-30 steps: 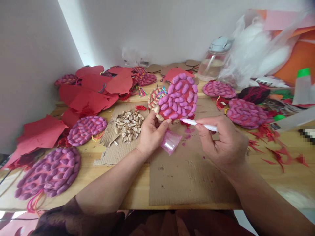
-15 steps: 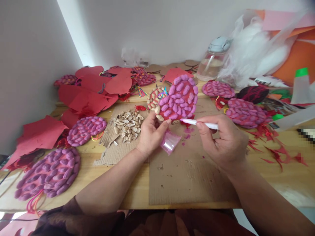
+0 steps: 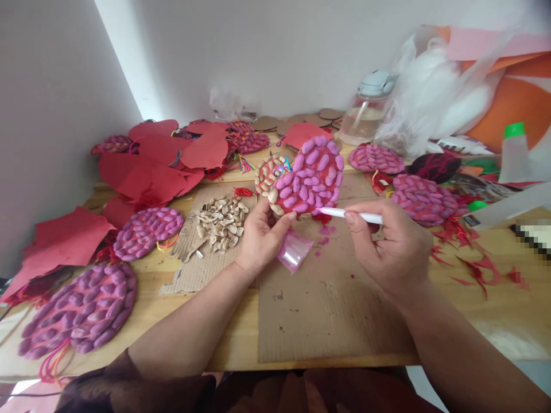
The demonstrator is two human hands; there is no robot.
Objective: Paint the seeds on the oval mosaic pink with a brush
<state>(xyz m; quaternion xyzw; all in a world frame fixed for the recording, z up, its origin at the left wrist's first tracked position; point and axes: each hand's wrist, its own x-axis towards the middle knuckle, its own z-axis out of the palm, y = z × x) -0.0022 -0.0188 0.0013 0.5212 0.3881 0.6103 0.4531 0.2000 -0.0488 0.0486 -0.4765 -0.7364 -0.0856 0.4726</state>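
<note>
Wooden table (image 3: 142, 312), lower part of the frame, set against a pale wall.

1. Cardboard sheet (image 3: 327, 310), flat, lower centre, specked with pink paint.
2. Purple shell-covered disc (image 3: 81, 312), lower left, with coloured cords trailing from it.
3. Left hand (image 3: 260, 232), centre: thumb and fingers pinched on the lower edge of the shell-covered heart (image 3: 312, 175), which is held tilted above the cardboard. Most of its shells are pink; those at its lower left are bare.
4. Small pink plastic cup (image 3: 295, 251), tipped on its side, against the left hand's lower fingers. Whether they grip it cannot be told.
5. Right hand (image 3: 387, 246), right of centre: fingers closed round a white stick (image 3: 357, 215) whose tip points left and meets the heart's lower right edge.
6. Heap of loose peanut shells (image 3: 219, 221) on a cardboard scrap, just left of the left hand.
7. Second purple disc (image 3: 148, 232), left of the heap.
8. Two pink shell pieces (image 3: 424, 198), right of centre.
9. Red paper cut-outs (image 3: 159, 166), upper left.
10. Clear water bottle (image 3: 365, 112), upper centre-right.
11. White plastic bag (image 3: 434, 97), upper right.
</note>
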